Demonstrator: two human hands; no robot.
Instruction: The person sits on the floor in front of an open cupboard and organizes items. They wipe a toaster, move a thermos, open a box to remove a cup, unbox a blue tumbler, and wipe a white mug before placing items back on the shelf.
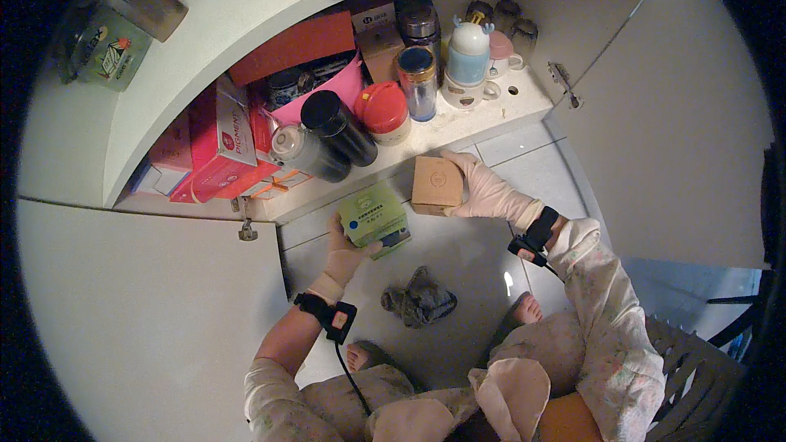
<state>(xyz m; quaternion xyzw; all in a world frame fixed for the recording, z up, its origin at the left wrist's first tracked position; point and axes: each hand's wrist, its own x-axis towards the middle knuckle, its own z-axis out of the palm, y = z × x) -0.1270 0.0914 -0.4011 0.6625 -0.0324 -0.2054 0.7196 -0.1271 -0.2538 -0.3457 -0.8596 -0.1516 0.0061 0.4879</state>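
My gloved left hand (344, 252) grips a green cardboard box (373, 211) by its left side and lower edge, just in front of the cabinet. To its right, my gloved right hand (485, 188) is closed round the right side of a small brown cardboard box (436, 183). Both boxes are held apart from each other, above the tiled floor near the shelf's front edge. On the shelf behind them stand a black thermos (337, 124), a grey bottle with a pale lid (309, 154), a red-lidded jar (383, 111) and a clear tumbler with a dark lid (418, 86).
A crumpled grey rag (419, 298) lies on the floor between my feet. Open cabinet doors flank me, the left door (147, 303) and the right door (679, 115). Red boxes (221, 143), a pink basket (340, 90), a blue-and-white bottle (468, 57) and cups (499, 57) fill the shelf.
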